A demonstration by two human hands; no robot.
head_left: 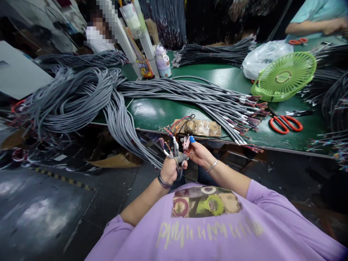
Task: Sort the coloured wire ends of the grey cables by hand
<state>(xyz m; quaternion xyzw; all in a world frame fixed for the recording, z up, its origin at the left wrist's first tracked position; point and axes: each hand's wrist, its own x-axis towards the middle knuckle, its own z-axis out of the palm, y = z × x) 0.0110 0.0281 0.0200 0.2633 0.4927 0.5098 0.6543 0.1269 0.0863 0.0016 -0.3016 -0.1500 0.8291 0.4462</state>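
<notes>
My left hand (170, 169) is closed around the ends of several grey cables (178, 158), whose stripped coloured wires fan out above the fist. Close beside it, my right hand (200, 153) pinches a small pale pink clip (186, 142) between thumb and fingers, near the wire ends. A blue cover (192, 139) sits on one of its fingertips. Just beyond both hands, a worn wooden block (201, 128) lies at the table edge with a thin dark lead on it. Some cable ends are hidden by my fingers.
A big coil of grey cables (73, 98) hangs over the left table edge, and a long bundle (174, 89) crosses the green table (148, 110). Orange-handled scissors (286, 124), a green fan (285, 77), a plastic bag (268, 58) and a bottle (163, 62) are there. A co-worker's arm (312, 27) shows top right.
</notes>
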